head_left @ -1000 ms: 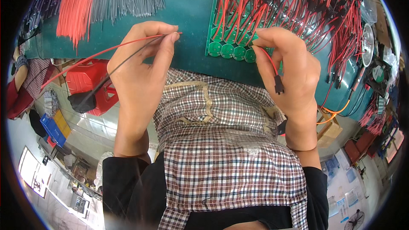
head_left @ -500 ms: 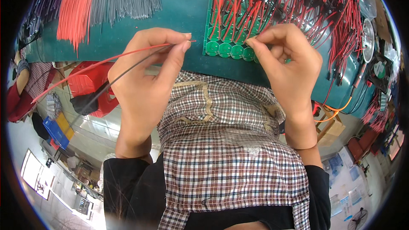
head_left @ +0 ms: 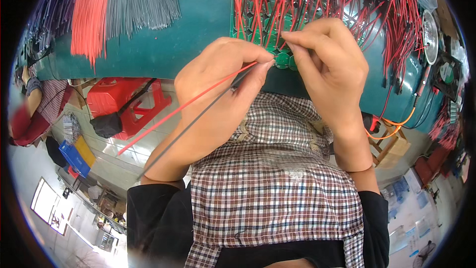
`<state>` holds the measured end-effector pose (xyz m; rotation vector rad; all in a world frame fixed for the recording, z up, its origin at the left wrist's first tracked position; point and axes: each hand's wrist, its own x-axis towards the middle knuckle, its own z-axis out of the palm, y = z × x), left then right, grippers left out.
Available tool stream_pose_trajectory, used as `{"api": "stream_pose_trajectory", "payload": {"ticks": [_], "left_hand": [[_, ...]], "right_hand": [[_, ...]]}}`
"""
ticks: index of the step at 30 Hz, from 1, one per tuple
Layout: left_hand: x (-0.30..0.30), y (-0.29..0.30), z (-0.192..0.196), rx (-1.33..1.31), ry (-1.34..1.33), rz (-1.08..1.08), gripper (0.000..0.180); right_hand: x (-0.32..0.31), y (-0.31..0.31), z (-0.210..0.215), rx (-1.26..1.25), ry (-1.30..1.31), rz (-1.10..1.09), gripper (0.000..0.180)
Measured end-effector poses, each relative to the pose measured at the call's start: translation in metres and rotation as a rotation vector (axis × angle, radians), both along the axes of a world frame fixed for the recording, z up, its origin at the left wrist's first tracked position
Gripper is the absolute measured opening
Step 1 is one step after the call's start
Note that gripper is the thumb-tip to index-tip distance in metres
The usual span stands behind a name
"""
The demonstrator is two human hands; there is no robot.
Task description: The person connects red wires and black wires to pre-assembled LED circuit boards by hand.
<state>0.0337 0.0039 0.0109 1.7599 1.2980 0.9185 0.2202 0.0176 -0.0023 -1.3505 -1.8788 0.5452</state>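
Left fingers (head_left: 253, 52) pinch red and grey wires (head_left: 198, 98).

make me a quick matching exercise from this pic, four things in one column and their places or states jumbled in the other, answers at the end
1 left hand
2 red stool
3 grey wires
4 green circuit boards

A on the floor
B partly under red and black leads
C pinching a red wire and a dark wire
D on the table, beside a red wire bundle

Right pairs: 1-C, 2-A, 3-D, 4-B
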Motion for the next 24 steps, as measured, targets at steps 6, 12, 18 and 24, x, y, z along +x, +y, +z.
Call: {"api": "stream_pose_trajectory", "payload": {"ticks": [6,12,18,24], "left_hand": [[0.017,0.000,-0.017,0.162,-0.013,0.055,0.018],[0.020,-0.002,-0.018,0.139,0.030,0.036,0.014],[0.022,-0.001,-0.021,0.139,0.063,0.048,0.013],[0.024,0.001,-0.023,0.198,0.079,0.114,0.019]], "right_hand": [[0.003,0.000,-0.001,0.023,0.023,0.046,0.023],[0.034,-0.003,0.012,0.139,0.092,-0.050,0.025],[0.083,0.000,0.009,0.224,0.092,-0.284,0.018],[0.122,-0.007,0.007,0.135,0.048,-0.404,0.017]]}}
